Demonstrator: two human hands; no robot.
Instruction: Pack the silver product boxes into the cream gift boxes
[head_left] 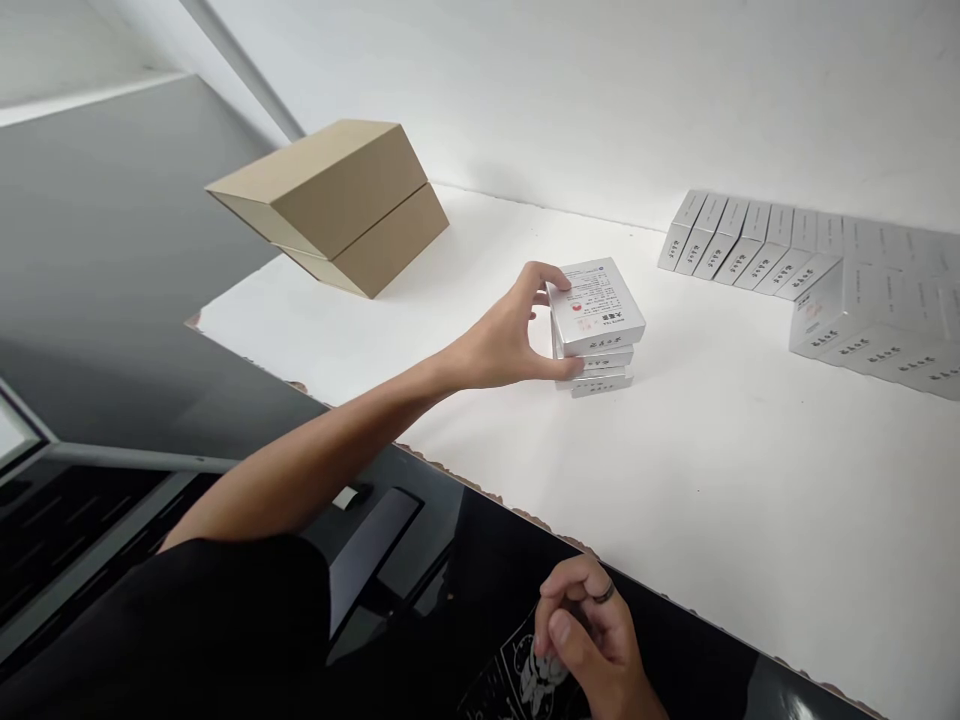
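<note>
A short stack of flat white boxes (600,305) with dark printing stands near the middle of the white table. My left hand (517,335) grips it from the left side, fingers at the top box's far edge and thumb on the near side lower down. The top box sits slightly askew over the ones beneath. My right hand (592,630), with a dark ring on one finger, hovers at the table's front edge, away from the boxes. Its fingers are loosely curled, and no object shows in it.
Two tan cartons (360,205), one on the other, stand at the back left of the white table (712,480). Rows of similar white boxes (757,240) line the back right by the wall. The table's rough front edge runs diagonally past my hands.
</note>
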